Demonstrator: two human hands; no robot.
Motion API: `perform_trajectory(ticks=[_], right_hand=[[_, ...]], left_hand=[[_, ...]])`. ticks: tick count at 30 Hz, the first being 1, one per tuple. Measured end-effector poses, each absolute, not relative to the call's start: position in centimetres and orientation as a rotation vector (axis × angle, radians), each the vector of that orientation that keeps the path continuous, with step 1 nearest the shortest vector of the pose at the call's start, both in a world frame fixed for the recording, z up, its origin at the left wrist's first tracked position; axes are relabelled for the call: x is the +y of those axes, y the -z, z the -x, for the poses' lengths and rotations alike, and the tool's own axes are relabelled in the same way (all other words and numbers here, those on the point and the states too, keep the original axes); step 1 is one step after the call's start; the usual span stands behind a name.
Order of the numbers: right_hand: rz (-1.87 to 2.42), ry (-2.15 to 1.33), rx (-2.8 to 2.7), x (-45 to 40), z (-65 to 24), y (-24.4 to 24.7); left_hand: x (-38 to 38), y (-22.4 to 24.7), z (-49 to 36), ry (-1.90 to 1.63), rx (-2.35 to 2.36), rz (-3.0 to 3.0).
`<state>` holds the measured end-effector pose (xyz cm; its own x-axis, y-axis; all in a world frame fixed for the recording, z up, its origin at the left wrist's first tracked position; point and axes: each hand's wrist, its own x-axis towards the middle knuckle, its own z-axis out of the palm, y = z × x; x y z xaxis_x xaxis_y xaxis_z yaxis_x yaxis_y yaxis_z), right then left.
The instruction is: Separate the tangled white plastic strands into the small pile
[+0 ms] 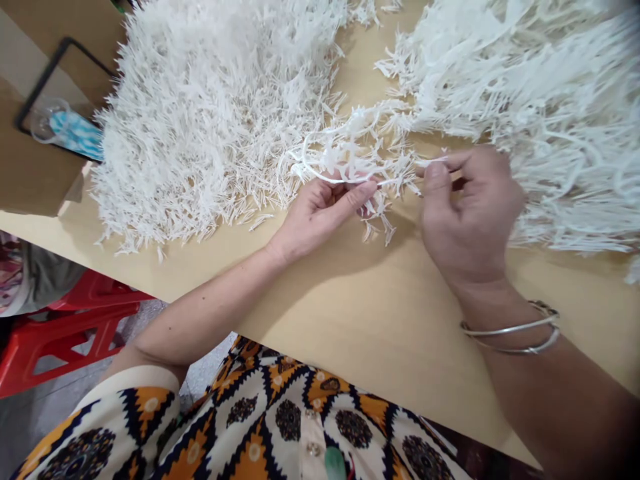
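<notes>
My left hand (333, 210) is closed in a pinch on a thin white plastic strand (320, 175) with small branched tips. To its right my right hand (470, 207) pinches a small white branched piece (431, 161) between thumb and index finger. More such pieces lie on the table under and between both hands. A big heap of short white branched pieces (215, 113) spreads beyond my left hand. Beyond my right hand lies another heap (550, 127), with longer curved strands among its pieces.
The pale yellow table (350, 313) reaches to my body. At the left stands a cardboard box (30, 167), with a black frame and a clear cup (50, 120) beside a blue-white item. Red plastic stools (65, 340) and part of another person's clothing are below the table's left edge.
</notes>
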<state>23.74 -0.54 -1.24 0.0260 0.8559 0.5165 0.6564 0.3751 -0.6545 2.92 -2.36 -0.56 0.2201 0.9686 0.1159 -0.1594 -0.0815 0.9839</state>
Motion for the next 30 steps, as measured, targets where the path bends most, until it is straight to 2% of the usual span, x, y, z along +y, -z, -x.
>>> perform_trajectory(ticks=[4, 11, 18, 30], right_hand=[[1.258, -0.202, -1.804, -1.3, -22.7, 1.3], [1.055, -0.360, -1.844, -3.4, -20.6, 0.1], [1.138, -0.472, -1.738, -3.2, -20.9, 0.1], [1.192, -0.280, -1.872, -2.3, -22.0, -0.1]], left_hand=[[-2.1, 0.8, -3.3, -1.245, 0.943, -1.169], [-1.9, 1.0, -3.4, -1.204, 0.877, -1.133], [-2.0, 1.1, -2.9, -1.166, 0.789, -1.161], [-2.4, 0.4, -3.0, -1.150, 0.828, -1.144]])
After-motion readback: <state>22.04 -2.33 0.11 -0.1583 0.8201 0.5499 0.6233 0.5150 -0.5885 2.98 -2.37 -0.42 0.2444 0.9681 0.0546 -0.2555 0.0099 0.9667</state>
